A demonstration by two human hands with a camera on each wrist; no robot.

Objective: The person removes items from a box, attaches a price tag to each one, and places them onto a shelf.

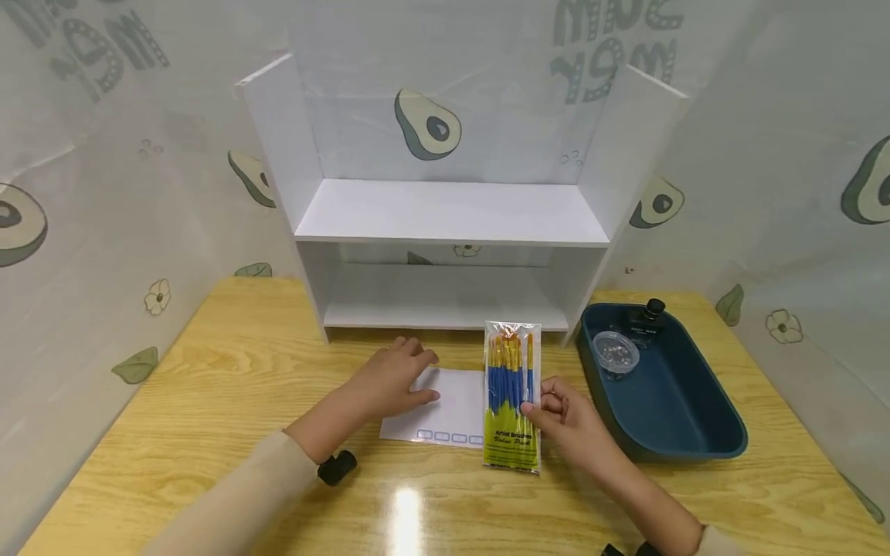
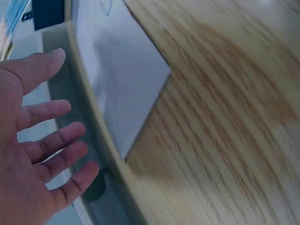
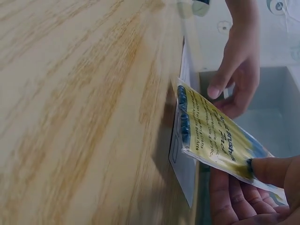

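Note:
My right hand (image 1: 566,425) pinches the edge of a clear packet of paintbrushes (image 1: 512,440), thumb on top and fingers beneath. The brushes have blue handles and orange tips, and the packet's lower part is yellow-green with lettering. In the right wrist view the packet (image 3: 211,126) is tilted above the table. Partly covered by it in the head view is a white sheet (image 1: 452,409) with small blue boxes along its near edge. My left hand (image 1: 392,378) hovers over the sheet's left side, fingers spread and holding nothing; the left wrist view shows its palm (image 2: 23,154).
A white two-tier shelf (image 1: 452,212) stands at the back of the wooden table (image 1: 229,386). To the right sits a dark blue tub (image 1: 667,409) holding a clear round container (image 1: 616,352) and a black-capped bottle (image 1: 647,320). Patterned sheeting surrounds the table.

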